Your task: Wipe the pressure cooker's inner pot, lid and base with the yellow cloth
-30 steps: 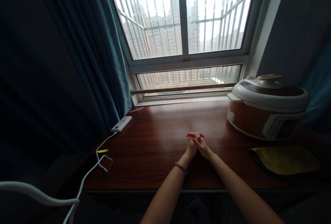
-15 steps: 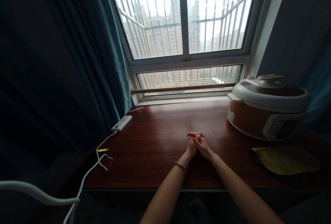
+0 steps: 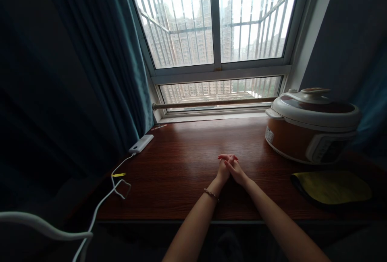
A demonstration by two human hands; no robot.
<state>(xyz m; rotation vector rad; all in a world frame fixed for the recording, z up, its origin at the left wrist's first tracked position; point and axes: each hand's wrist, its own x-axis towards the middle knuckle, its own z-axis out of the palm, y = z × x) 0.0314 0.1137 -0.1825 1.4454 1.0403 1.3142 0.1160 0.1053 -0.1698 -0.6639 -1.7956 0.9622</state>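
Note:
My left hand (image 3: 223, 171) and my right hand (image 3: 238, 173) are clasped together, fingers interlaced, on the dark red-brown wooden table (image 3: 169, 173). Both are closed around each other, and no object shows between them. The palms are hidden. A beaded bracelet (image 3: 211, 194) circles my left wrist. To the right of my hands lies a yellow mat with a dark edge (image 3: 335, 187). Behind it stands a white and brown electric cooker (image 3: 311, 127) with its lid on.
A white power bank (image 3: 141, 144) lies at the table's left edge, with a white cable (image 3: 102, 201) running from it toward the lower left. A yellow strip (image 3: 119, 175) sits by the cable. Behind the table is a barred window (image 3: 217, 24); a blue curtain (image 3: 117, 52) hangs left.
My clasped hands hold the same pose. The whole view has shifted very slightly; nothing else has visibly moved.

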